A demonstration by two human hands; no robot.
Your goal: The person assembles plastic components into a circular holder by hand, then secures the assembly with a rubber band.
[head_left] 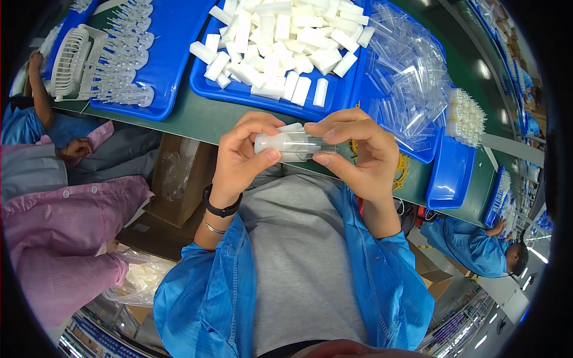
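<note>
Both of my hands are raised over the near edge of the green table, with one clear plastic tube (301, 144) lying sideways between them. My left hand (240, 150) grips the frosted white, rounded end piece (268, 143) at the tube's left end between thumb and fingers. Something white shows within or behind the tube; its shape is partly hidden. On the other side, my right hand (363, 154) pinches the tube's clear right end between thumb and fingertips. Just beyond my hands stands a blue tray (233, 94) heaped with white foam-like blocks (283, 39).
Clear plastic strips or tubes (406, 71) pile up in a blue tray at the right, beside a clump of pale, bristly parts (465, 116) and another blue tray (450, 179). Translucent pronged parts (128, 56) fill a left tray. A person in pink (65, 221) sits close on my left.
</note>
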